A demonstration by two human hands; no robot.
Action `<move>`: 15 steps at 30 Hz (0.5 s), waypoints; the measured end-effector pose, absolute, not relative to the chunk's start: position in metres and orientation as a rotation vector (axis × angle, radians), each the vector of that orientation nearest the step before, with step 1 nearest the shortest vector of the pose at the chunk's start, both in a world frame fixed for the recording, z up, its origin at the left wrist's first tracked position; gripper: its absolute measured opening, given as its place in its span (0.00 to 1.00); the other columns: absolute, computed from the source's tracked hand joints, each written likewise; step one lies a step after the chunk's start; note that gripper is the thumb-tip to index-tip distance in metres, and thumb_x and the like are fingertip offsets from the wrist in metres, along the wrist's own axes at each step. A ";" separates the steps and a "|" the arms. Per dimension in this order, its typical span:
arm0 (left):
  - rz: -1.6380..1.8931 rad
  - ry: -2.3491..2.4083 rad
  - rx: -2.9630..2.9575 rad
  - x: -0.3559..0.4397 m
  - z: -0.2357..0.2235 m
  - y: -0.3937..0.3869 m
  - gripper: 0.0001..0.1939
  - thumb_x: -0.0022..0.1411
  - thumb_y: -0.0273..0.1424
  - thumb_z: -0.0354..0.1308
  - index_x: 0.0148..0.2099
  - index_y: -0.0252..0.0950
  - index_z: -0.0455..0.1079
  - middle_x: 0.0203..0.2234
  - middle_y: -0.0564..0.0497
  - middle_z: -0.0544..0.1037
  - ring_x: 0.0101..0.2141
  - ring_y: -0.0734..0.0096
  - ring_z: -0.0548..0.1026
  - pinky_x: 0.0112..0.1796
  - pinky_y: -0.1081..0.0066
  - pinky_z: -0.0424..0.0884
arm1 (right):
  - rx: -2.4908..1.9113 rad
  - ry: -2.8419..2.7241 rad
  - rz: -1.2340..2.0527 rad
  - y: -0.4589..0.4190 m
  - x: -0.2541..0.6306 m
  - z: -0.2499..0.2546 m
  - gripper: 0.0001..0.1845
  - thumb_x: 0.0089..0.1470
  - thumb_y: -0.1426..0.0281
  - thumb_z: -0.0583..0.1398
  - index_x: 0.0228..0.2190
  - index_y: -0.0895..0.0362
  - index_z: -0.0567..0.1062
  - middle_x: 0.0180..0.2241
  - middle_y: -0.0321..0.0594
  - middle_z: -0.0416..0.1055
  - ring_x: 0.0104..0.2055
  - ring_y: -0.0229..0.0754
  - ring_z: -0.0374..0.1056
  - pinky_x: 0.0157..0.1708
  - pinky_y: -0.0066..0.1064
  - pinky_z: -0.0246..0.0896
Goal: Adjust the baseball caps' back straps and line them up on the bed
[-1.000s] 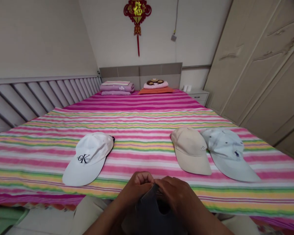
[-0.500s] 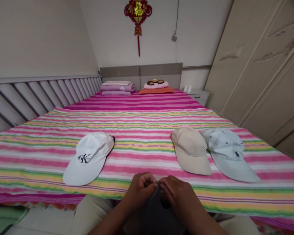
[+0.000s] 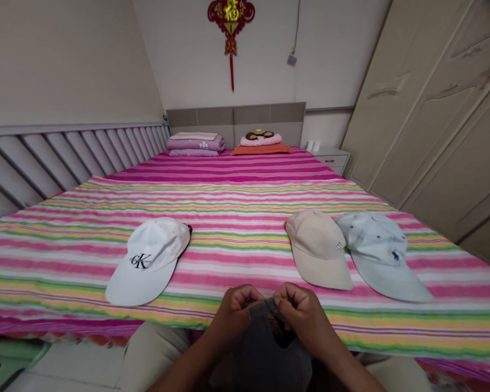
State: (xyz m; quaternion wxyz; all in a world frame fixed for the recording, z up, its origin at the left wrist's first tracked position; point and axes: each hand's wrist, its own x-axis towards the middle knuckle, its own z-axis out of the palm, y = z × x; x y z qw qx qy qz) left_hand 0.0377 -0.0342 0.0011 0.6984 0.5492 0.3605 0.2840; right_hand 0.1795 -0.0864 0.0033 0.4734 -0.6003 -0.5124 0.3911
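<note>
Both my hands are low in the middle of the view, pinching the top edge of a dark grey cap (image 3: pixel 269 354), which looks like its back strap. My left hand (image 3: pixel 239 316) and my right hand (image 3: pixel 302 318) hold it from either side, over my lap and just off the bed edge. Much of the cap hangs below my fingers, with a dark opening showing. On the striped bedsheet (image 3: pixel 232 261) lie a white CK cap (image 3: pixel 147 261) to my left and a beige Adidas cap (image 3: pixel 318 250) to my right. A pale blue cap (image 3: pixel 378 256) lies against the beige one, slightly overlapping it.
Folded lilac bedding (image 3: pixel 196 144) and a pink folded item on an orange pillow (image 3: pixel 261 144) lie at the head of the bed. A slatted panel (image 3: pixel 65 163) runs along the left side, wardrobe doors (image 3: pixel 433 120) along the right. A green stool (image 3: pixel 12 362) sits low left.
My hands have risen slightly and moved a little apart. The cap's dark edge now shows between them, stretched across the gap. The three caps on the bed have not moved.
</note>
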 end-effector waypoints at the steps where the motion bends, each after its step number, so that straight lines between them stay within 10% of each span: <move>1: 0.635 0.794 1.202 0.038 0.000 -0.034 0.12 0.43 0.35 0.63 0.22 0.33 0.64 0.14 0.57 0.64 0.17 0.82 0.57 0.18 0.78 0.51 | -1.456 -1.215 1.014 -0.086 0.179 0.002 0.10 0.47 0.68 0.52 0.18 0.57 0.63 0.12 0.28 0.54 0.15 0.31 0.49 0.15 0.23 0.44; 15: 0.595 0.826 1.021 0.034 -0.004 -0.026 0.12 0.38 0.32 0.65 0.20 0.32 0.64 0.12 0.58 0.65 0.15 0.83 0.58 0.18 0.80 0.52 | -1.464 -2.128 0.063 -0.101 0.178 0.005 0.16 0.51 0.81 0.52 0.42 0.60 0.67 0.28 0.42 0.71 0.28 0.41 0.67 0.27 0.30 0.62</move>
